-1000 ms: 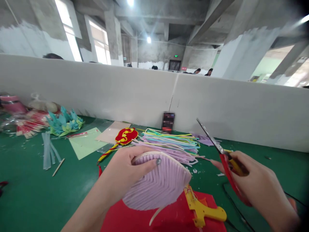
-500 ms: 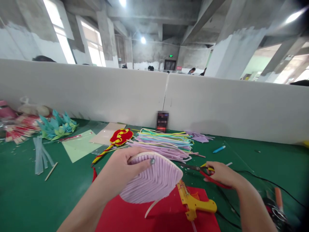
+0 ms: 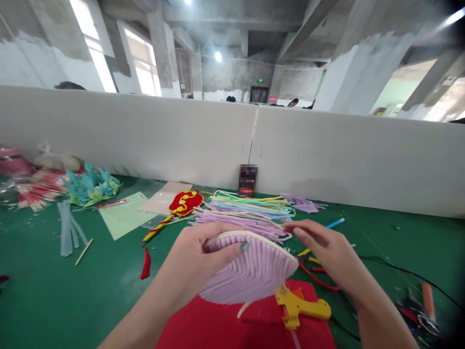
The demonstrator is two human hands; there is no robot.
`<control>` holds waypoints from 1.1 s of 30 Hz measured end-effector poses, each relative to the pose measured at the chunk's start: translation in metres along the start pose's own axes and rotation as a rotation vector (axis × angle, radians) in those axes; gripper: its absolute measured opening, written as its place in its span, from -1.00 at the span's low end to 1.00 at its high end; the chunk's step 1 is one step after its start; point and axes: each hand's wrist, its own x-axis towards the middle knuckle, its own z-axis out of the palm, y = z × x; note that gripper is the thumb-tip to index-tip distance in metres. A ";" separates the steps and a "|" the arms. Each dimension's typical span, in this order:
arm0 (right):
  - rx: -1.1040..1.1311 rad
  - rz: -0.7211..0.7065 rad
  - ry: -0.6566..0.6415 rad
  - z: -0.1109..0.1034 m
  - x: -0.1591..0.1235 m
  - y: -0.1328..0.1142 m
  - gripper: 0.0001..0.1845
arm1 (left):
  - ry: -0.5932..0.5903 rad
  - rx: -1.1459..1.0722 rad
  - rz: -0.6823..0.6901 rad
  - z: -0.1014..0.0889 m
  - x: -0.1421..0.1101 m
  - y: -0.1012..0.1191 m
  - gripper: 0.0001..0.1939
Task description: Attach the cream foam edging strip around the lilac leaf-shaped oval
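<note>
My left hand (image 3: 214,252) is closed around the edge of a lilac leaf-shaped panel (image 3: 254,271), covered in slanting rows of fuzzy pipe cleaners with a pale rim. Its thumb lies on the front face; the fingers behind are hidden. One pale pipe-cleaner end (image 3: 244,309) sticks out below. My right hand (image 3: 327,247) has its fingers stretched out, thumb slightly apart, with fingertips at the right ends of a bundle of pastel pipe cleaners (image 3: 247,211). Scissors (image 3: 319,278) with red and yellow handles lie beneath that hand, partly covered.
A yellow glue gun (image 3: 301,308) rests on a red sheet (image 3: 203,325). Behind lie a red-and-yellow fan ornament (image 3: 186,202), green paper (image 3: 123,215), glue sticks (image 3: 65,232) and a blue pen (image 3: 334,223). A black cable (image 3: 403,271) runs right. A white partition (image 3: 163,135) bounds the table.
The scissors have left my right hand and lie on the table. That hand has moved up and left to the pipe cleaners. My left hand and the panel sit slightly further right.
</note>
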 end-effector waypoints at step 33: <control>0.102 -0.165 -0.087 0.029 -0.027 -0.056 -0.59 | 0.068 -0.173 0.034 0.008 -0.002 0.001 -0.77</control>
